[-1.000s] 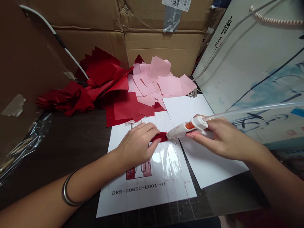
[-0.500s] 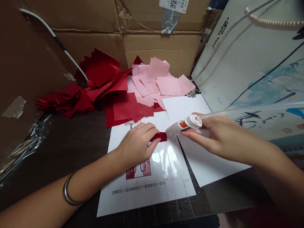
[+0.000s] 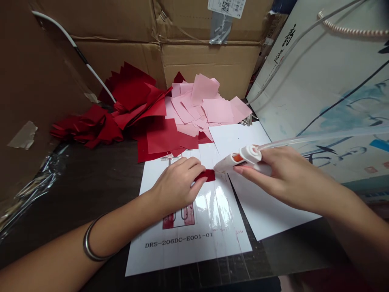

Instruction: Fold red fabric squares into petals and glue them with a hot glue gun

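My left hand (image 3: 179,181) lies over the printed white sheet (image 3: 225,239), fingers bent and thumb closing on a small folded dark red piece (image 3: 210,175). Part of that piece is hidden under my fingers, and its right end sticks out. In my right hand (image 3: 282,178) is a white glue gun (image 3: 249,156) with an orange part, pointing left. Its nozzle meets or nearly meets the piece's right end. A long translucent strand (image 3: 304,139) runs from the gun's back toward the right edge.
Behind my hands lie heaps of red squares (image 3: 162,136) and pink squares (image 3: 217,110). Crumpled red pieces (image 3: 91,125) sit farther left. A second white sheet (image 3: 267,219) is under my right hand. Cardboard (image 3: 206,61) stands at the back, a painted white panel (image 3: 319,73) at right.
The whole view has shifted slightly to the right. Both hands keep nearly the same pose, with the glue gun's nozzle still at the red piece's right end.
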